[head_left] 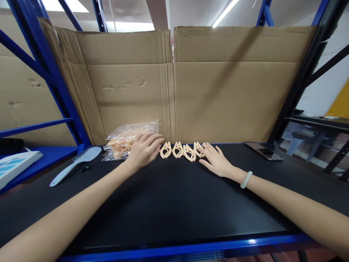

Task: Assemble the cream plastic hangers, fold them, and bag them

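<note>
Several beige plastic clips with teardrop-shaped openings stand in a row near the back of the black table. My left hand is held over the right side of a clear plastic bag, beside the leftmost clip. Its fingers are stretched out and it holds nothing I can see. With fingers spread, my right hand reaches the rightmost clip, fingertips overlapping its edge. Between the hands are two more clips, one upright and another set slightly nearer me. Orange-beige contents fill the bag.
A pale blue hairbrush lies at the left, with a small black item beside it. At the right back rests a phone. Cardboard panels wall off the back of the black table, and blue metal posts frame it.
</note>
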Tool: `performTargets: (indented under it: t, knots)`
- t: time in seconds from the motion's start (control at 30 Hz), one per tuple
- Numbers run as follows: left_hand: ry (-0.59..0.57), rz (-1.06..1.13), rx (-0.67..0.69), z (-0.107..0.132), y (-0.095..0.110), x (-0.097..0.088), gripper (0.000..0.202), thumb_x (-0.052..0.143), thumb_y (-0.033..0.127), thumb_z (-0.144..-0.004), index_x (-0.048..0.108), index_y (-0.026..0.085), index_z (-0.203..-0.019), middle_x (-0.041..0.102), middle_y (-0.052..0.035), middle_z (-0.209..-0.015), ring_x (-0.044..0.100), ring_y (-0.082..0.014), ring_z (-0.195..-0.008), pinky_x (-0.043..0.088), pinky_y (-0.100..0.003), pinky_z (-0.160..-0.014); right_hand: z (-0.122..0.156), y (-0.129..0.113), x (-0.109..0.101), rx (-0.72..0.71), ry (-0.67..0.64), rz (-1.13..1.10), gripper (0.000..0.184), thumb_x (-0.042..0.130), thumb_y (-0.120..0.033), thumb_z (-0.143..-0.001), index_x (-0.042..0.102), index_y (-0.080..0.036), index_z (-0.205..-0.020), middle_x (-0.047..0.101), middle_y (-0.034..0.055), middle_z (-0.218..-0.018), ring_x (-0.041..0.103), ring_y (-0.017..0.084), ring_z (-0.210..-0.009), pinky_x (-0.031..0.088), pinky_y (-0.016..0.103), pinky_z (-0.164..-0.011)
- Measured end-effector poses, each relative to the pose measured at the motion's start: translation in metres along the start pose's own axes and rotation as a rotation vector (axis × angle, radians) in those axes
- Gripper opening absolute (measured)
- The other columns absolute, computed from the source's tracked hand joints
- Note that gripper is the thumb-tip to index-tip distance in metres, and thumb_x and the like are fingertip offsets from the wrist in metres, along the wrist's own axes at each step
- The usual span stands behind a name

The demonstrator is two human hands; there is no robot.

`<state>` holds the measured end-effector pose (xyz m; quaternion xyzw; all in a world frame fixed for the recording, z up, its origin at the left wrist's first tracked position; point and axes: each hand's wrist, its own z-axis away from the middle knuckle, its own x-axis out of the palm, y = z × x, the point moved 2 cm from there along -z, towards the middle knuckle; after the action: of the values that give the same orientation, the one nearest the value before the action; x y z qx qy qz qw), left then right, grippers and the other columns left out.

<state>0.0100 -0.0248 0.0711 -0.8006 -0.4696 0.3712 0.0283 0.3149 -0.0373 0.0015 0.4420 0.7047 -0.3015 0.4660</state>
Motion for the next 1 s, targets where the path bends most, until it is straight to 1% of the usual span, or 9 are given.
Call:
performTargets:
  t: [0.17,0.27,0.47,0.6,0.7,0.77,0.83,0.9,1.0]
  knots:
    - [0.196,-0.151,-0.353,0.0,-0.034,-0.008,0.047,0.058,0.036,-0.085,0.053,0.017,-0.127,0.054,-0.0154,-0.134,0.047,-0.0344,-0.123,0.035,-0.048,-0.101,0.003,-0.008,-0.007,-0.103,0.147,-0.028,0.032,0.04,-0.036,-0.096,0.06,-0.019,-0.113,0.049,0.0135,-0.139,0.036,0.028,-0.135,0.027,0.051,-0.109]
    - [0.132,-0.077,-0.415,0.003,-0.049,-0.003,0.046,0.055,0.038,-0.085,0.054,0.015,-0.124,0.06,-0.0158,-0.126,0.053,-0.0326,-0.117,0.039,-0.045,-0.099,0.002,-0.012,-0.011,-0.151,0.241,-0.056,0.023,0.044,-0.031,-0.094,0.063,-0.02,-0.102,0.056,0.0112,-0.131,0.044,0.026,-0.128,0.027,0.049,-0.109]
    - [0.07,0.077,-0.495,0.007,-0.058,0.006,0.022,0.048,0.031,-0.089,0.067,0.02,-0.09,0.073,-0.0075,-0.092,0.067,-0.0266,-0.089,0.049,-0.038,-0.08,0.001,-0.004,-0.012,-0.092,0.382,-0.162,0.024,0.042,-0.029,-0.095,0.065,-0.022,-0.092,0.064,0.0086,-0.116,0.053,0.024,-0.116,0.035,0.046,-0.1]
    - [0.221,0.291,-0.398,0.0,-0.028,-0.004,0.018,0.048,0.025,-0.091,0.064,0.017,-0.091,0.072,-0.0092,-0.092,0.066,-0.0256,-0.09,0.05,-0.04,-0.081,-0.002,0.003,-0.011,-0.008,0.424,-0.285,0.025,0.043,-0.031,-0.094,0.066,-0.021,-0.088,0.066,0.0089,-0.112,0.055,0.025,-0.11,0.04,0.045,-0.095]
    - [0.193,0.517,-0.228,-0.008,0.017,-0.016,0.016,0.045,0.018,-0.093,0.06,0.019,-0.099,0.071,-0.0072,-0.1,0.065,-0.0203,-0.097,0.051,-0.036,-0.087,-0.003,0.008,-0.016,0.038,0.477,-0.424,0.026,0.044,-0.033,-0.092,0.066,-0.02,-0.086,0.068,0.009,-0.105,0.058,0.024,-0.102,0.044,0.041,-0.09]
    - [0.09,0.759,-0.022,-0.01,0.052,-0.022,0.017,0.043,0.011,-0.092,0.057,0.019,-0.096,0.071,-0.0082,-0.102,0.065,-0.0191,-0.099,0.051,-0.035,-0.088,-0.002,0.012,-0.022,0.093,0.514,-0.525,0.028,0.045,-0.035,-0.091,0.067,-0.02,-0.085,0.069,0.0086,-0.099,0.06,0.023,-0.096,0.045,0.039,-0.087]
    - [-0.124,0.941,0.178,-0.007,0.082,-0.024,0.016,0.045,0.008,-0.089,0.058,0.018,-0.092,0.07,-0.0103,-0.106,0.062,-0.0207,-0.104,0.049,-0.037,-0.093,-0.002,0.018,-0.027,0.176,0.528,-0.628,0.028,0.046,-0.037,-0.089,0.068,-0.019,-0.084,0.07,0.0076,-0.095,0.062,0.022,-0.09,0.047,0.038,-0.083]
    - [-0.315,1.083,0.271,-0.001,0.102,-0.023,0.015,0.046,0.008,-0.086,0.058,0.018,-0.087,0.07,-0.0108,-0.101,0.064,-0.0199,-0.097,0.052,-0.034,-0.087,-0.003,0.025,-0.03,0.255,0.506,-0.736,0.029,0.048,-0.038,-0.087,0.068,-0.019,-0.081,0.071,0.0069,-0.09,0.063,0.021,-0.085,0.048,0.036,-0.079]
    - [-0.407,1.175,0.293,0.005,0.113,-0.021,0.009,0.052,0.012,-0.08,0.059,0.017,-0.082,0.07,-0.0125,-0.099,0.064,-0.0219,-0.095,0.052,-0.035,-0.085,-0.005,0.032,-0.032,0.297,0.442,-0.881,0.032,0.048,-0.04,-0.086,0.069,-0.017,-0.079,0.071,0.0072,-0.084,0.064,0.02,-0.08,0.049,0.034,-0.073]
